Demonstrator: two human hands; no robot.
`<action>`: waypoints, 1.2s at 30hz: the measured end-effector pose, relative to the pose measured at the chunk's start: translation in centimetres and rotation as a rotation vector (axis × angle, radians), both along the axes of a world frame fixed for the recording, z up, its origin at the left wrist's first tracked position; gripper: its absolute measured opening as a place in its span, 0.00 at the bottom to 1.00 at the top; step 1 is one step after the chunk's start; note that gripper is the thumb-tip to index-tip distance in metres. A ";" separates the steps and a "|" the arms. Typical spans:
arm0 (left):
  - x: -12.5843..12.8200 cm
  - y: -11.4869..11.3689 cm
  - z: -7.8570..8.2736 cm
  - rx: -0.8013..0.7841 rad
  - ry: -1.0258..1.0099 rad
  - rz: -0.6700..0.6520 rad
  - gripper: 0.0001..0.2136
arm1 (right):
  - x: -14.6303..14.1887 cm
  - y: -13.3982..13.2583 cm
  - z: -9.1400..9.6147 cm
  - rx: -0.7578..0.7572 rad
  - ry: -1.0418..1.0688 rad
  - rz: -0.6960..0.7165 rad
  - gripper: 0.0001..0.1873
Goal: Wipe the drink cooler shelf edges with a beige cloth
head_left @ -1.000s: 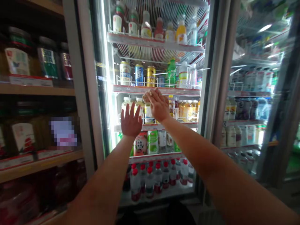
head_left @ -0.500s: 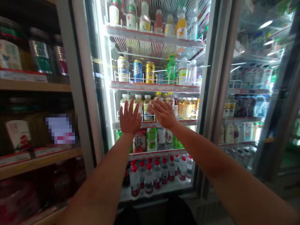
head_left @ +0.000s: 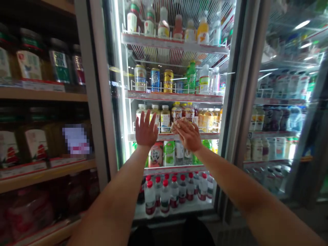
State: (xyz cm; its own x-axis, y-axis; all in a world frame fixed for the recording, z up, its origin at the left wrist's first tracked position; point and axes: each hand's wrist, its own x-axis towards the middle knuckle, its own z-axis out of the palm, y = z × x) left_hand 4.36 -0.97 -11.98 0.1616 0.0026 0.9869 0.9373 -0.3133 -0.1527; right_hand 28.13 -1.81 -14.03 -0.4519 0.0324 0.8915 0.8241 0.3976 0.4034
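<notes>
A glass fridge door (head_left: 169, 76) stands in front of me, with reflections across it. My left hand (head_left: 146, 131) lies flat against the glass, fingers spread and pointing up, holding nothing. To its right, my right hand (head_left: 190, 136) presses a crumpled, pale cloth (head_left: 176, 127) to the door, its fingers together and angled up to the left. Most of the cloth is hidden under the fingers. Behind the glass, near both hands, are pale-capped bottles (head_left: 165, 118), brown drink bottles with yellow caps (head_left: 176, 111) and a green carton (head_left: 169, 153).
Inside the fridge, cans (head_left: 155, 80) stand on a middle shelf, and red-capped bottles (head_left: 165, 198) fill the bottom. A metal door frame (head_left: 247, 102) separates this door from another fridge on the right. Wooden shelves (head_left: 43, 94) with bottles stand close on the left.
My right hand has slid down the glass with the cloth, to below the yellow-capped bottles. My left hand keeps its place on the door. The whole view has shifted slightly left.
</notes>
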 end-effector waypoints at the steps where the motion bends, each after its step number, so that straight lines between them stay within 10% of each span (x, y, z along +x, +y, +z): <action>1: 0.0 0.0 0.0 0.005 0.001 0.004 0.26 | 0.3 0.0 0.0 0.004 0.045 -0.012 0.27; 6: 0.0 0.0 -0.1 0.002 -0.005 -0.012 0.25 | 1.9 -0.5 0.0 0.019 -0.332 0.046 0.25; 11: 0.0 -0.1 -0.1 -0.033 -0.014 -0.045 0.24 | 3.9 -0.2 -0.8 0.029 -0.020 -0.063 0.27; 16: 0.0 -0.1 0.1 -0.066 -0.034 -0.070 0.25 | 5.6 -0.3 -1.9 -0.017 -0.255 -0.048 0.29; 36: 0.1 0.3 0.0 -0.098 -0.039 -0.112 0.28 | 12.2 -0.5 -5.5 -0.043 0.031 -0.197 0.26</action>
